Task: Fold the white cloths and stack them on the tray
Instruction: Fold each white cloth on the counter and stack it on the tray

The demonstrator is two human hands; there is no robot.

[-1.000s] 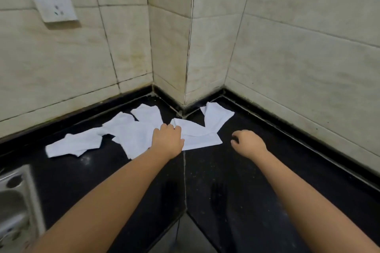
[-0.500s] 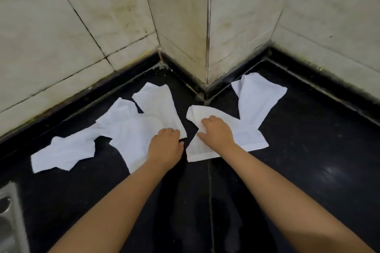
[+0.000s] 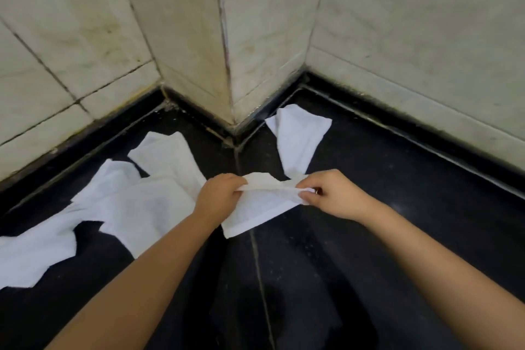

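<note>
The work surface is a black, glossy counter [image 3: 397,236] with fine speckles and a narrow seam running from the wall corner toward the viewer. At the far left, one white cloth [image 3: 31,253] lies flat and crumpled, its edge cut off by the frame. To its right, a group of overlapping white cloths [image 3: 147,193] spreads across the counter, reaching back toward the wall; how many pieces make up this group cannot be told. Behind them, cream marble-look wall tiles [image 3: 85,23] with dark grout lines rise from a black upstand strip. A tiled column corner [image 3: 227,51] projects into the counter at centre. In front of it, the left hand [image 3: 218,199] is closed on the left edge of the held cloth [image 3: 261,207], pinching it between thumb and fingers. The cloth is lifted at its upper edge, while its lower corner touches the counter across the seam. The right hand [image 3: 332,193] pinches the right edge of the same cloth. Behind the hands, another white cloth [image 3: 301,139] lies flat near the column base. The right wall [image 3: 426,37] is tiled likewise.
</note>
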